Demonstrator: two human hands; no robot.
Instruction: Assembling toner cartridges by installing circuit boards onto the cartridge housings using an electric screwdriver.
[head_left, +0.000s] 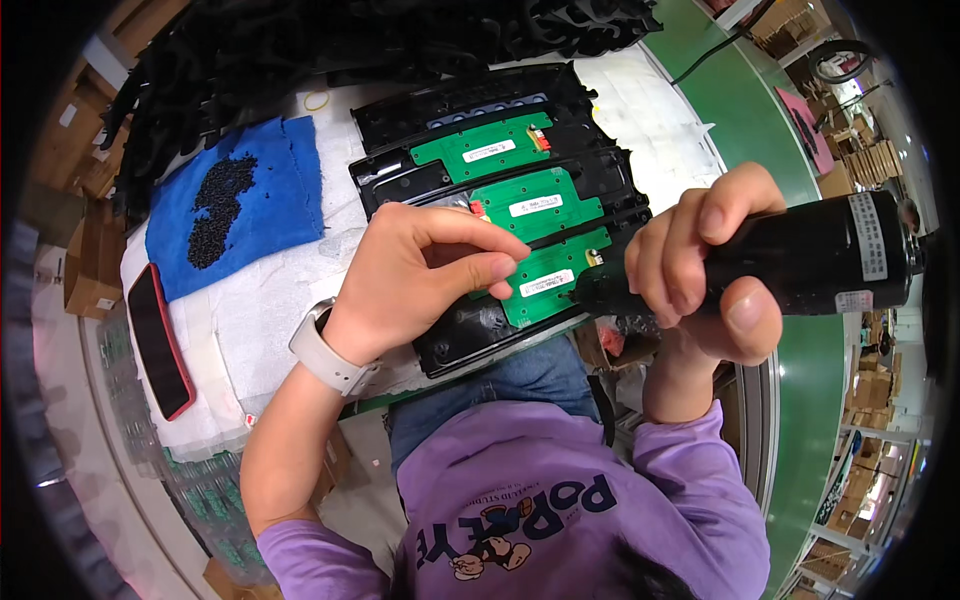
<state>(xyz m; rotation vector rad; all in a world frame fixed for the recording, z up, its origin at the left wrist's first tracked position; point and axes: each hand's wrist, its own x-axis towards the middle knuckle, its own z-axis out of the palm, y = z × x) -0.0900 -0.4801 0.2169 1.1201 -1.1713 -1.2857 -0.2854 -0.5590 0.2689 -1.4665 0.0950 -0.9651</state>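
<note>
My right hand [690, 255] wraps around a black electric screwdriver [815, 255], held nearly level with its tip pointing left at the nearest green circuit board [535, 310]. Whether the tip touches the board cannot be made out. Above that board's left part is my left hand [410, 275], its thumb and fingertips pinched together; anything between them is too small or hidden to name. The board lies in a black plastic panel [455, 345]. Behind it, a middle circuit board [575, 208] and a far circuit board [440, 152] sit in similar black panels, lined up in a row.
A blue cloth [290, 170] at left bears a pile of small black pieces, apparently screws [215, 220]. Closer to me lies a red-edged phone [160, 345]. Black plastic parts [350, 50] are heaped along the back. White sheeting [270, 290] covers the green table [810, 380].
</note>
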